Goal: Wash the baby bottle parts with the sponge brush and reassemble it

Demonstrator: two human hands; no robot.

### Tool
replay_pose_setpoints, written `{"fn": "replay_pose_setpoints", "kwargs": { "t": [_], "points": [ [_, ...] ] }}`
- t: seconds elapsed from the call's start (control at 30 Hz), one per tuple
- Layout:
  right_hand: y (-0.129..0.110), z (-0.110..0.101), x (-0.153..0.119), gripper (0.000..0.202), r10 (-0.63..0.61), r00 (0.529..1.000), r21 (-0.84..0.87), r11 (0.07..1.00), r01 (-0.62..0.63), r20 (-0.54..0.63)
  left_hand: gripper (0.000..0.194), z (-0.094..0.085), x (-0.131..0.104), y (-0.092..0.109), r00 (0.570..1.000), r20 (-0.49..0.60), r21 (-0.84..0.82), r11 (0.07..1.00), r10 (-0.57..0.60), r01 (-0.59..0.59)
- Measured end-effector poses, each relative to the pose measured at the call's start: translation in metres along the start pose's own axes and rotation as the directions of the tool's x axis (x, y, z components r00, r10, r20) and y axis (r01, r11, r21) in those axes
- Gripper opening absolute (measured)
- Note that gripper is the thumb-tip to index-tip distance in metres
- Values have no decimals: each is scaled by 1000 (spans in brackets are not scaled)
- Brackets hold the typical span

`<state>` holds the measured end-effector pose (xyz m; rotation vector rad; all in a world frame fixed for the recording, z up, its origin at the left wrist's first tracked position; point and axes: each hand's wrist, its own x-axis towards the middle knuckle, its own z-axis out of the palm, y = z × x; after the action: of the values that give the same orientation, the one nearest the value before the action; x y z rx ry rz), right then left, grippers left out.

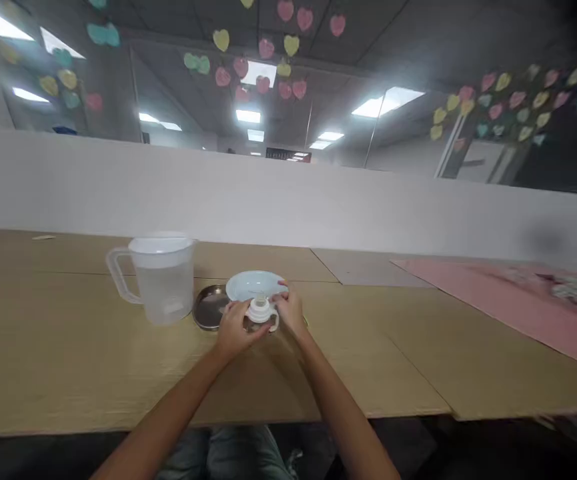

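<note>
My left hand [236,329] is wrapped round the left side of a small white lidded cup [260,310] with a looped handle on its right. My right hand [289,309] is at the cup's right side, fingers pressed together near the lid and handle; what they pinch is too small to make out. Just behind the cup lies a pale blue-white plate [248,283]. A round metal tray [209,308] shows to the left of the cup, partly hidden by the plate and my left hand.
A large translucent pitcher [164,283] stands left of the tray, its handle pointing left. A pink cloth [498,300] covers the right of the brown table [93,360]. A white wall [248,200] with windows rises behind.
</note>
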<state>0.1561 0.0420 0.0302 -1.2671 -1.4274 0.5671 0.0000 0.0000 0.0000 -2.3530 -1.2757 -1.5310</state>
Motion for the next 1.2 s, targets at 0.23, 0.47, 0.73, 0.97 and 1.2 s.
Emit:
{"fn": "replay_pose_setpoints", "kwargs": {
  "t": [0.23, 0.47, 0.73, 0.97, 1.2],
  "points": [
    [6, -3, 0, 32, -52, 998, -86, 995, 54, 27, 51, 3, 1, 1, 1000, 4, -11, 1000, 11, -11],
    [-13, -12, -12, 43, -287, 957, -77, 956, 283, -50, 51, 5, 4, 1, 1000, 18, -35, 999, -13, 13],
    [-30, 0, -26, 25, -494, 860, -106, 855, 507, 125, 49, 4, 6, 0, 997, 51, -99, 993, -57, 62],
    [-34, -16, -18, 34, -269, 890, 190, 959, 211, 367, 53, -2, 8, 0, 987, 116, -178, 976, -107, 127],
    [-10, -28, 6, 70, -232, 911, 427, 902, 70, 341, 75, -1, 3, -4, 981, 112, -151, 973, -160, 176]
  ]
}}
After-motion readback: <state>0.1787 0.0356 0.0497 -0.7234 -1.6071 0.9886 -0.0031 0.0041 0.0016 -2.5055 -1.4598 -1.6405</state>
